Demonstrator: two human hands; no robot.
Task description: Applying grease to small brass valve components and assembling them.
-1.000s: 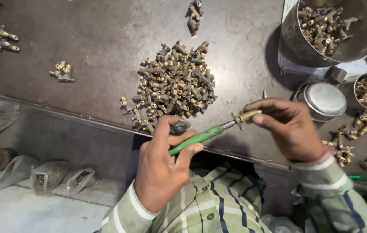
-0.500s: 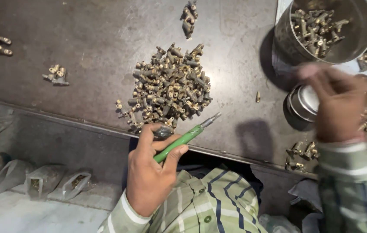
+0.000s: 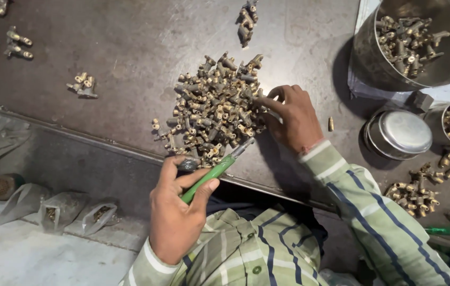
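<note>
Your left hand (image 3: 174,214) is gripping a green-handled tool (image 3: 211,173) while your right hand (image 3: 291,119) is pinching into the heap of brass fittings (image 3: 214,108) on the dark surface (image 3: 129,53); the steel bucket (image 3: 365,50) is partly filled, and most of the heap is waiting.

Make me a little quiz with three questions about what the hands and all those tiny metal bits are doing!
1. True or false: the left hand holds a green-handled tool.
2. What does the right hand touch? A) the big metal bucket B) the pile of brass pieces C) the round lid
3. Fill in: the bucket holds more brass ____.

Key: 1 true; 2 B; 3 pieces.
</note>
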